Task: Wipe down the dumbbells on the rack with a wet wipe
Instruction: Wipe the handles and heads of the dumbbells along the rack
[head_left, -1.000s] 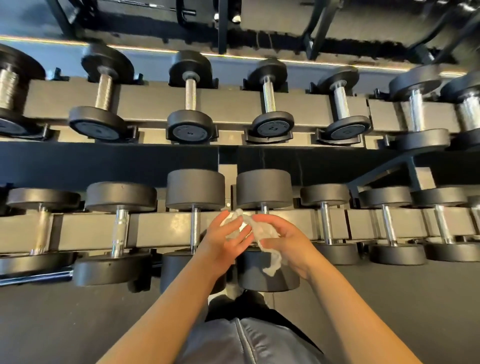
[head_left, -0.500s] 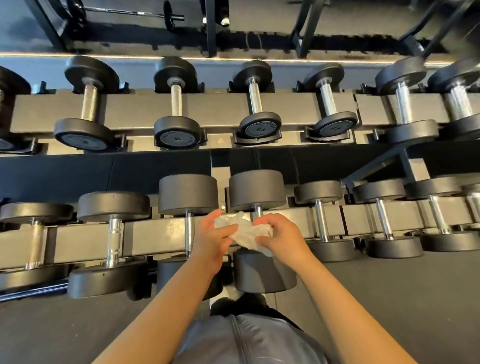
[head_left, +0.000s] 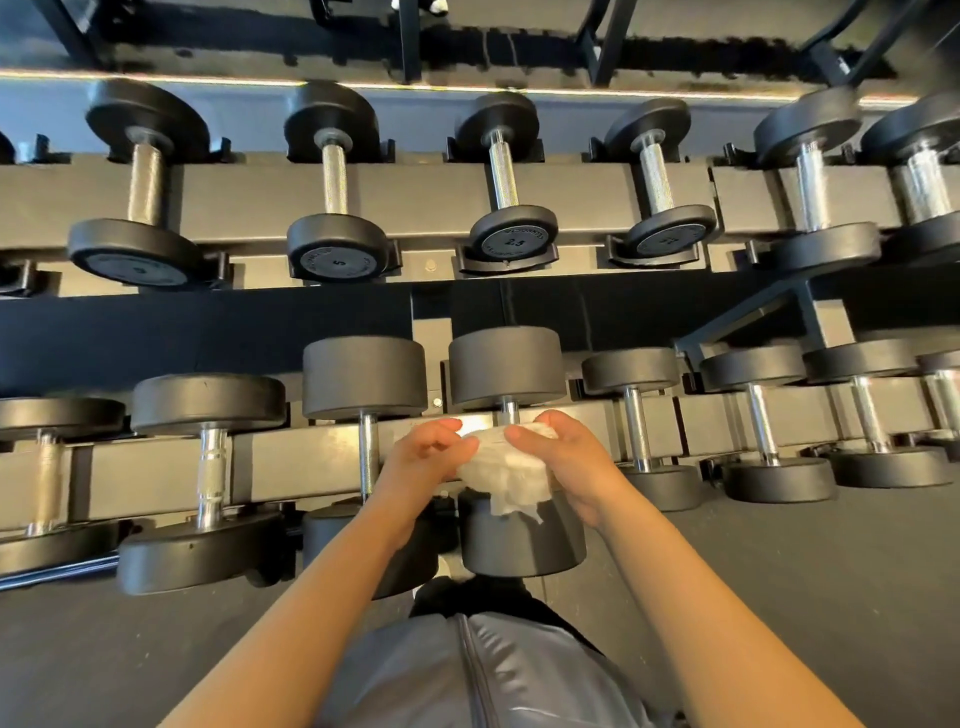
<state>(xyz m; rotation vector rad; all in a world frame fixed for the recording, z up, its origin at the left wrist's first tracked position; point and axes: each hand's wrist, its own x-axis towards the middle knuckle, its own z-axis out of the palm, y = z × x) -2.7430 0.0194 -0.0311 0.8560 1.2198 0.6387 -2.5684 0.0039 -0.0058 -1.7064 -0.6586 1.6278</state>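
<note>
Since a moment ago gathered from a loose drape into a bunched wet wipe (head_left: 506, 467) at frame centre, pinched between left hand (head_left: 423, 460) and right hand (head_left: 563, 460) over the lower-row dumbbell (head_left: 511, 452), probably readied for wiping its handle.

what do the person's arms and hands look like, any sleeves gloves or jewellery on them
Both forearms are bare right up to the frame's lower edge: no sleeves show. The left hand and right hand wear no gloves, and no rings, watch or bracelet are visible on the fingers or wrists. The only clothing in view is a grey garment with a centre seam or zip, below and between the arms.
</note>
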